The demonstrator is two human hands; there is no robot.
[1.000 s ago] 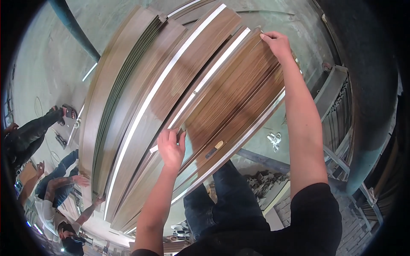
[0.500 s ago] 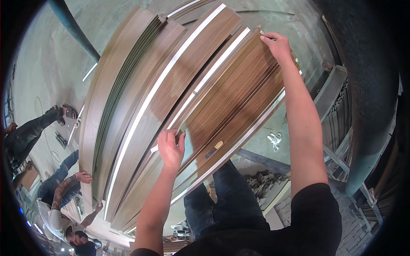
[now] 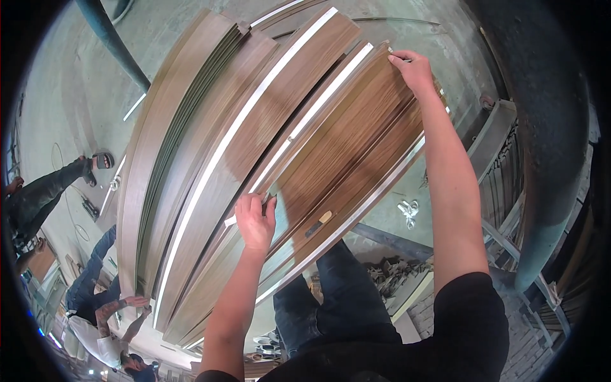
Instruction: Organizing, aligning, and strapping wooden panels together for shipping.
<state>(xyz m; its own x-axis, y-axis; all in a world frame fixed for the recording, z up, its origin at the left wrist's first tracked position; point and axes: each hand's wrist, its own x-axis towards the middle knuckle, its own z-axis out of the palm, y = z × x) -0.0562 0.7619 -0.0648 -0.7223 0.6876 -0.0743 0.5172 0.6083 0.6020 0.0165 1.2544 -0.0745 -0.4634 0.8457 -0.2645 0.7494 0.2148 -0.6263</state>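
Note:
Long wood-grain strips lie side by side in front of me, bowed by the lens. My left hand (image 3: 254,223) is closed in a pinch at the near end of a narrow wood-grain strip (image 3: 331,124). At that strip's far end, my right hand (image 3: 412,69) pinches between thumb and fingers, arm stretched out. What exactly sits between the fingertips is partly hidden. Right of this strip are darker brown boards (image 3: 356,159). On them, close to my body, rests a small tool (image 3: 319,224) with a pale yellow part and a dark part.
White strips (image 3: 248,108) run between the boards, and a stack of thin panels (image 3: 184,108) lies left. A co-worker's hands (image 3: 135,301) are at the stack's near left end; another person's leg (image 3: 54,184) shows farther left. A thick dark post (image 3: 547,140) stands right.
My hands stay practically in place. The co-worker at the lower left has shifted nearer, their hands now lower along the boards' end. The other person's foot has moved slightly.

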